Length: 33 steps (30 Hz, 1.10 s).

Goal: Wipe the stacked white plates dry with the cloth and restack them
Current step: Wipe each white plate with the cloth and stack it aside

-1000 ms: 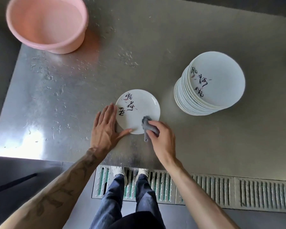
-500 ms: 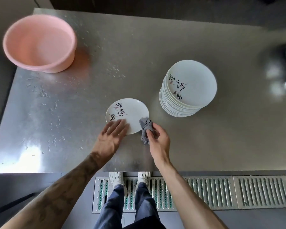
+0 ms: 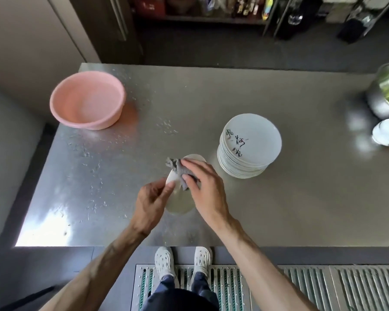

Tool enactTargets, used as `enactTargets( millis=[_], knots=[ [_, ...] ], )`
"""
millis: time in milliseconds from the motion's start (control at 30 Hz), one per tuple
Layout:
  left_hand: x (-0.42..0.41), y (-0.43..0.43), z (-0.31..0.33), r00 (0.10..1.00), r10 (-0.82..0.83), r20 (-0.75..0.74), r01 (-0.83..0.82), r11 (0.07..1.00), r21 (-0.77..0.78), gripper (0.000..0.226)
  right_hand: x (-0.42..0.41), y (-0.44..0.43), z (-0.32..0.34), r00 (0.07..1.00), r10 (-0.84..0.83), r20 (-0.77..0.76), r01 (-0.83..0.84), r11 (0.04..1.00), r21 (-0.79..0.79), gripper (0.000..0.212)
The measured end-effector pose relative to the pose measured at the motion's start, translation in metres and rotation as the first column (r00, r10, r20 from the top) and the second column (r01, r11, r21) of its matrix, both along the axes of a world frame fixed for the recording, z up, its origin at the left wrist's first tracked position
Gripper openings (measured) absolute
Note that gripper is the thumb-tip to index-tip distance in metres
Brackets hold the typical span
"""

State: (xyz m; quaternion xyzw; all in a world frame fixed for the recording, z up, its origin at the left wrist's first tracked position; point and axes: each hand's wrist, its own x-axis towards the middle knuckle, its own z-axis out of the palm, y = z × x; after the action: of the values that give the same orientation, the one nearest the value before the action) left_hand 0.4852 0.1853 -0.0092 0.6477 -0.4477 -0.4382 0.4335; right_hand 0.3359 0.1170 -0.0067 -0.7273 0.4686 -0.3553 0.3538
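One plate (image 3: 180, 204) — left hand (image 3: 150, 198) pinches its rim, right hand (image 3: 206, 187) clutches cloth (image 3: 177, 169) against it.

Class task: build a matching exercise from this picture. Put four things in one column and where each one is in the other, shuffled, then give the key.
Things
1. basin
2. cloth
3. plate stack
4. single plate

Places
A. held by its edge in the left hand
B. near the far left corner of the table
C. under the right hand, against a plate
D. on the table, right of both hands

Pairs: 1-B, 2-C, 3-D, 4-A
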Motion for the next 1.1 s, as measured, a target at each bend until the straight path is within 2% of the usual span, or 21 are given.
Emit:
enactTargets(
  millis=[67,167,233,300,400,433,533,567,667,733,800,900,1000,1100],
  knots=[
    [-0.003,0.006,0.008,0.993,0.033,-0.118,-0.035,0.999,-0.016,0.035,-0.003,-0.002,0.008,0.998,0.051,-0.049,-0.055,0.994,-0.094,0.039],
    [-0.004,0.008,0.015,0.975,0.088,-0.204,-0.093,0.996,-0.013,0.036,-0.015,-0.026,0.019,0.992,-0.129,0.014,0.128,0.991,0.04,0.037],
    [-0.004,0.005,0.021,0.969,0.101,-0.226,-0.103,0.995,0.004,0.036,-0.017,-0.033,0.027,0.986,-0.169,0.006,0.168,0.983,0.074,0.038],
    [-0.005,0.003,0.026,0.962,0.09,-0.257,-0.094,0.996,-0.007,0.033,-0.009,-0.022,0.036,0.997,-0.063,-0.039,0.061,0.998,-0.03,0.038],
    [-0.005,0.001,0.029,0.962,0.081,-0.26,-0.09,0.996,-0.024,0.032,0.001,-0.003,0.044,0.987,0.112,-0.114,-0.133,0.971,-0.201,0.037],
    [-0.006,0.001,0.03,0.962,0.084,-0.259,-0.093,0.995,-0.025,0.033,0.001,-0.007,0.046,0.989,0.104,-0.106,-0.124,0.97,-0.208,0.037],
    [-0.008,-0.001,0.035,0.958,0.086,-0.273,-0.095,0.995,-0.02,0.032,-0.011,-0.025,0.053,0.996,-0.091,-0.011,0.091,0.995,-0.038,0.038],
    [-0.008,-0.001,0.037,0.957,0.085,-0.278,-0.094,0.995,-0.02,0.032,-0.012,-0.026,0.055,0.993,-0.115,-0.015,0.114,0.993,-0.025,0.038],
    [-0.008,-0.002,0.041,0.948,0.076,-0.308,-0.087,0.996,-0.021,0.031,-0.003,-0.011,0.059,0.992,0.032,-0.12,-0.054,0.982,-0.181,0.037],
    [-0.007,-0.001,0.04,0.942,0.087,-0.324,-0.097,0.995,-0.016,0.033,-0.001,-0.012,0.057,0.988,0.07,-0.14,-0.099,0.973,-0.208,0.037],
    [-0.006,0.0,0.039,0.936,0.099,-0.338,-0.107,0.994,-0.004,0.034,-0.005,-0.027,0.059,0.997,-0.038,-0.074,0.03,0.994,-0.109,0.036],
    [-0.001,0.001,0.036,0.907,0.149,-0.394,-0.155,0.988,0.016,0.036,-0.014,-0.042,0.055,0.979,-0.202,-0.009,0.202,0.976,0.086,0.031],
    [0.003,0.003,0.031,0.875,0.193,-0.444,-0.2,0.979,0.032,0.036,-0.018,-0.039,0.04,0.951,-0.308,0.006,0.296,0.918,0.265,0.017],
    [0.006,0.006,0.027,0.87,0.21,-0.447,-0.207,0.977,0.056,0.038,-0.021,-0.038,0.028,0.911,-0.409,-0.062,0.397,0.826,0.401,0.015]
  ],
)
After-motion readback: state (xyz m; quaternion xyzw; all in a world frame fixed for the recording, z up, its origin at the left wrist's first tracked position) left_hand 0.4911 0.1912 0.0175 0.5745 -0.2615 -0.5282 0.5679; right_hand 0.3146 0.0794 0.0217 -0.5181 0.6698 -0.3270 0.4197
